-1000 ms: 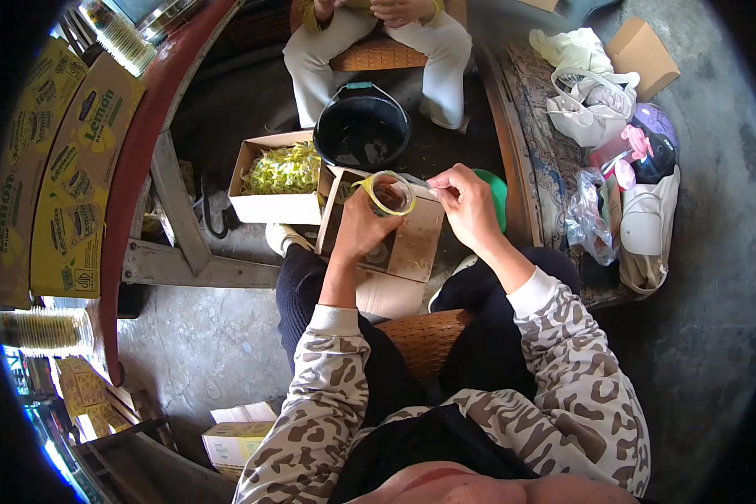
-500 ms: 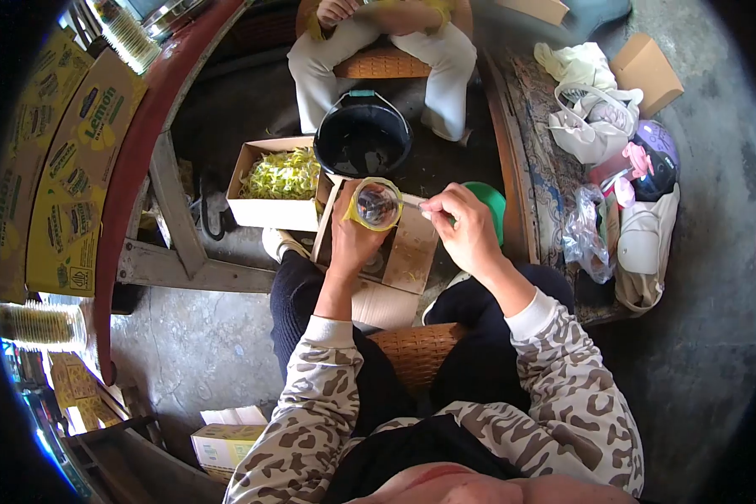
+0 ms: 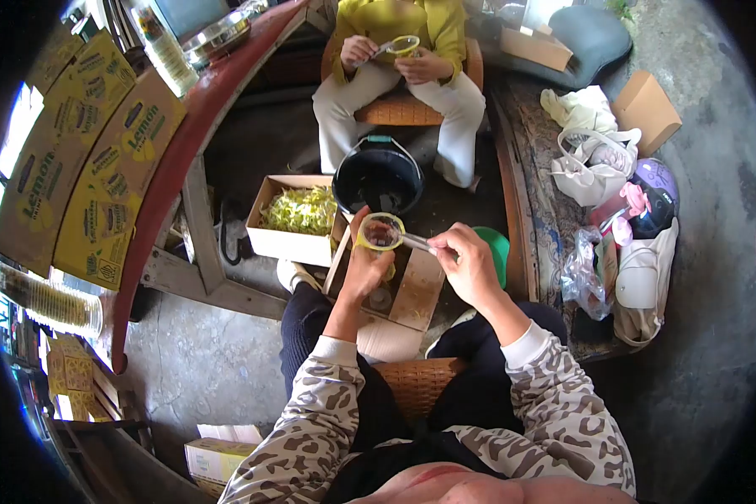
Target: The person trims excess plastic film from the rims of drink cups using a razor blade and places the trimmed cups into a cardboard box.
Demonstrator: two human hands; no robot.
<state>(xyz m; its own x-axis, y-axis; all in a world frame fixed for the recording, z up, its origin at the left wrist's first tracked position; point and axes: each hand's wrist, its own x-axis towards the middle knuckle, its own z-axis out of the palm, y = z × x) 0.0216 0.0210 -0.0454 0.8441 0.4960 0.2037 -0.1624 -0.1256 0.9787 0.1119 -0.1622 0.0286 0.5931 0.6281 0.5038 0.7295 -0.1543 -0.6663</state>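
My left hand [image 3: 367, 267] is wrapped round a clear plastic cup [image 3: 381, 232] with a yellow rim, its mouth turned up towards me. My right hand [image 3: 469, 260] pinches a thin, pale tool [image 3: 417, 243], whose far end reaches the cup's rim. What the tool is cannot be made out clearly. Reddish-brown shapes show inside the cup. Below my hands stands an open cardboard box [image 3: 416, 290] with a clear cup in it. A box of yellow-green strips [image 3: 298, 210] lies to the left, beside a black bucket [image 3: 378, 181].
Opposite me a seated person [image 3: 399, 67] holds a similar cup and a tool. Printed lemon cartons [image 3: 113, 185] and stacked cups [image 3: 59, 307] line the left table. A green lid-like object [image 3: 491, 252] is right of my box; bags [image 3: 588, 168] lie on the right bench.
The view has tilted upward, showing more of the other person. My right hand's tool now meets the cup, whereas the two were apart half a second ago.
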